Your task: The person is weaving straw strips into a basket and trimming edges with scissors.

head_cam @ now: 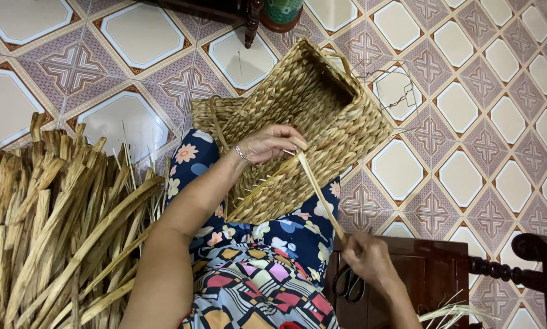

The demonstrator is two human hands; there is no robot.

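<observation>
Basket (322, 122): tan braided weave, rectangular, tilted on the lap.
Left hand (273, 143): fingers pinching the strand (319, 195) against the basket.
Right hand (368, 259): clenched on the strand's end, pulling it taut.

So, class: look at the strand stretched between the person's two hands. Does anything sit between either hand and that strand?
Nothing visible does. The left hand pinches the strand against the woven basket, and the right hand grips its lower end. The scissors lie below, off to the side.

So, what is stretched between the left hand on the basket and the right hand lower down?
In the head view, one flat dried straw strand runs taut from the left hand on the woven basket to the right hand.
</observation>
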